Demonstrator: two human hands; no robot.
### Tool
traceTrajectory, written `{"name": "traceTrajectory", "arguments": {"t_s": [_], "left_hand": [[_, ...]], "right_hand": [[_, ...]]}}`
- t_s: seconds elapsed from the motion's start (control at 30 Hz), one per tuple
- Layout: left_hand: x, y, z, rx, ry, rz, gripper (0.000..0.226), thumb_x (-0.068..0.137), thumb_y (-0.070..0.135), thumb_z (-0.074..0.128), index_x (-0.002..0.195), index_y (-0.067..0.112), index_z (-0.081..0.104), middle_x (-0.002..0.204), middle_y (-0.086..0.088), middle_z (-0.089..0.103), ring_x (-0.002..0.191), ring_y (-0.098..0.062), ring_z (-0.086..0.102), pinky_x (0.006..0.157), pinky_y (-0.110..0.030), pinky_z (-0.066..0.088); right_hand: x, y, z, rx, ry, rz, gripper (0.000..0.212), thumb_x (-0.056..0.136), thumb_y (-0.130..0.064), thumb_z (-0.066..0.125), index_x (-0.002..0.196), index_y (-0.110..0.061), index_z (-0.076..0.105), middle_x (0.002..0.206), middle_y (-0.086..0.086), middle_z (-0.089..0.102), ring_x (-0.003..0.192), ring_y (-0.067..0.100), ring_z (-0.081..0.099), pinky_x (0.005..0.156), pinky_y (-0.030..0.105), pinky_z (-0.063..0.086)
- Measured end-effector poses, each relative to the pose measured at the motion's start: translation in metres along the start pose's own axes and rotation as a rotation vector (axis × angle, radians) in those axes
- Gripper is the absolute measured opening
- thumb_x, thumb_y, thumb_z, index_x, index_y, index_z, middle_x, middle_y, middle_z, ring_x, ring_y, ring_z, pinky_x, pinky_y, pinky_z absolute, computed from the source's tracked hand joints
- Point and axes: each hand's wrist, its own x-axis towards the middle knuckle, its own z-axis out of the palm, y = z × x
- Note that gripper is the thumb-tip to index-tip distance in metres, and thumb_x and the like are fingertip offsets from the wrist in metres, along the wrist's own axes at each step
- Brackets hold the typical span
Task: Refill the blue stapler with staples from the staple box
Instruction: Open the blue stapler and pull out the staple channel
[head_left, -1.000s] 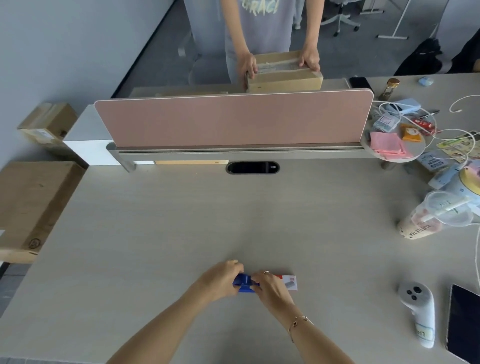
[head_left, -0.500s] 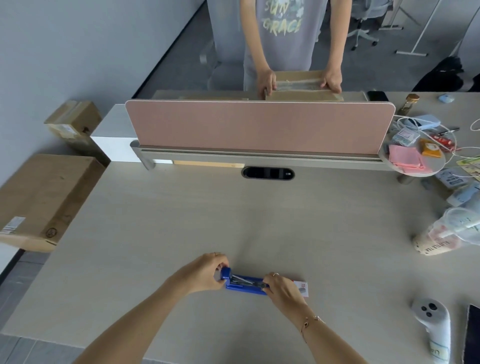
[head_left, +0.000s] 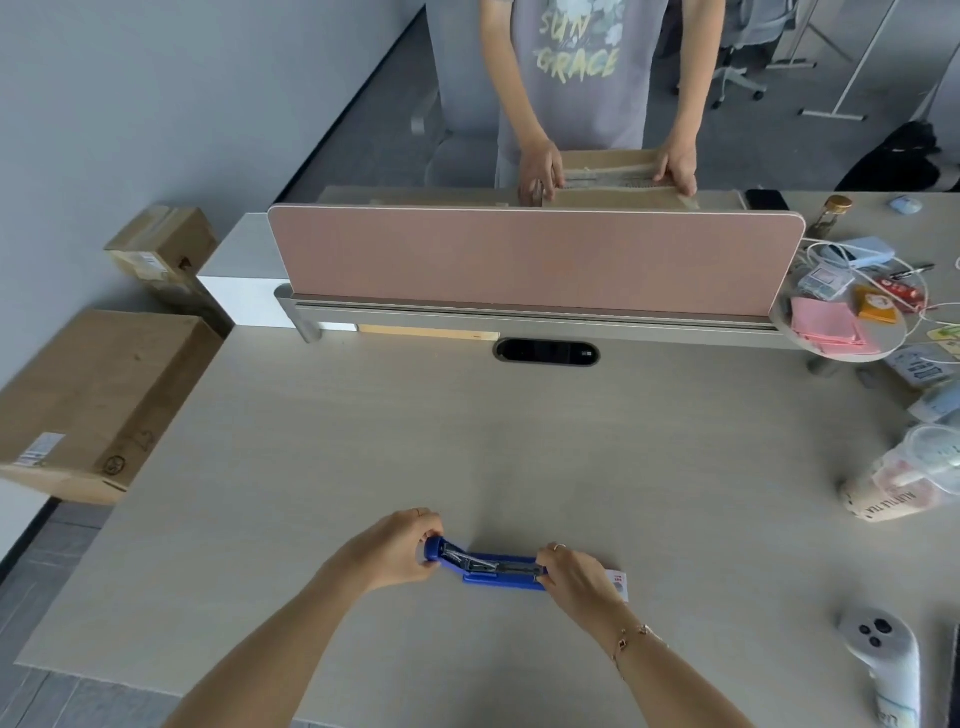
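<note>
The blue stapler (head_left: 491, 569) lies on the light wood desk (head_left: 519, 441) near its front edge, swung open lengthwise so its metal staple channel shows. My left hand (head_left: 397, 553) grips the lid end on the left. My right hand (head_left: 579, 582) holds the base end on the right. A small white and red staple box (head_left: 618, 584) lies flat just behind my right hand, mostly hidden by it.
A pink divider screen (head_left: 535, 260) crosses the desk's far side; beyond it a person holds a cardboard box (head_left: 613, 179). A grey controller (head_left: 880, 660) lies at the front right, a plastic cup (head_left: 914, 475) and clutter at the right. Cardboard boxes (head_left: 98, 400) stand at the left.
The stapler has gone from folded between my hands to spread open lengthwise. My left hand moved left with the lid end. The camera view tilted up slightly.
</note>
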Motion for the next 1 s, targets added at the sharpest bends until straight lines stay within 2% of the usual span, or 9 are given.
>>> {"name": "traceTrajectory", "arguments": {"t_s": [0.1,0.23,0.43,0.53,0.6,0.67,0.77,0.9,1.0], "left_hand": [[-0.004,-0.010,0.001,0.028,0.006,-0.016,0.013,0.072,0.017,0.066,0.078,0.021,0.055,0.075,0.008,0.052,0.071,-0.016,0.055,0.066,-0.033,0.048],[-0.006,-0.020,0.003,0.061,0.002,-0.065,0.013,0.073,0.016,0.065,0.075,0.021,0.053,0.073,0.008,0.050,0.068,-0.017,0.055,0.062,-0.030,0.044],[-0.006,-0.031,0.011,0.116,0.000,-0.147,0.025,0.073,0.017,0.063,0.069,0.030,0.043,0.069,0.010,0.046,0.063,-0.015,0.049,0.053,-0.024,0.034],[-0.003,-0.034,0.017,0.173,-0.013,-0.149,0.020,0.076,0.018,0.062,0.071,0.029,0.046,0.071,0.010,0.044,0.063,-0.015,0.049,0.052,-0.024,0.031],[0.000,-0.037,0.019,0.247,-0.005,-0.125,0.011,0.076,0.017,0.064,0.074,0.023,0.054,0.073,0.008,0.049,0.069,-0.018,0.054,0.055,-0.024,0.032],[0.003,-0.041,0.025,0.316,0.037,-0.115,0.017,0.066,0.015,0.074,0.069,0.019,0.059,0.068,0.005,0.058,0.066,-0.018,0.059,0.053,-0.023,0.032],[0.005,-0.046,0.032,0.393,-0.025,-0.161,0.039,0.033,0.015,0.087,0.051,0.025,0.053,0.049,0.007,0.055,0.044,-0.014,0.055,0.043,-0.017,0.027],[0.007,-0.045,0.043,0.390,-0.016,-0.171,0.043,0.022,0.016,0.088,0.046,0.024,0.053,0.042,0.005,0.053,0.039,-0.013,0.053,0.035,-0.017,0.036],[0.009,-0.048,0.056,0.371,-0.013,-0.219,0.045,0.019,0.011,0.087,0.046,0.022,0.052,0.042,0.002,0.053,0.038,-0.015,0.053,0.032,-0.017,0.034]], "right_hand": [[0.000,-0.001,-0.001,-0.029,-0.024,0.004,0.010,0.090,-0.014,0.047,0.091,-0.009,0.055,0.087,0.011,0.058,0.079,0.029,0.059,0.060,0.026,0.035],[-0.001,-0.002,0.000,-0.061,-0.047,0.019,0.014,0.092,-0.012,0.042,0.086,-0.008,0.054,0.078,0.002,0.046,0.063,0.021,0.046,0.055,0.028,0.033],[0.002,-0.001,0.001,-0.012,-0.067,0.042,0.013,0.091,-0.010,0.045,0.086,-0.005,0.056,0.077,0.006,0.049,0.064,0.025,0.050,0.055,0.027,0.032],[0.003,0.001,0.002,0.015,-0.073,0.054,0.012,0.090,-0.011,0.046,0.086,-0.005,0.056,0.086,0.013,0.062,0.074,0.032,0.060,0.055,0.028,0.032],[0.003,0.002,0.003,0.031,-0.076,0.059,0.011,0.089,-0.011,0.047,0.086,-0.005,0.056,0.087,0.014,0.061,0.073,0.032,0.058,0.055,0.029,0.032],[0.003,0.001,0.002,0.037,-0.081,0.059,0.011,0.090,-0.012,0.047,0.082,-0.007,0.053,0.080,0.009,0.053,0.066,0.028,0.051,0.056,0.028,0.033],[0.004,0.002,0.004,0.044,-0.081,0.058,0.014,0.091,-0.014,0.048,0.079,-0.009,0.050,0.079,0.003,0.046,0.064,0.023,0.045,0.056,0.029,0.034],[0.005,0.002,0.006,0.008,-0.091,0.036,0.012,0.093,-0.015,0.047,0.084,-0.007,0.050,0.087,0.011,0.055,0.071,0.031,0.057,0.057,0.031,0.036],[0.005,0.001,0.008,-0.018,-0.089,0.025,0.011,0.094,-0.015,0.046,0.094,-0.005,0.050,0.100,0.015,0.057,0.079,0.034,0.060,0.059,0.033,0.040]]}}
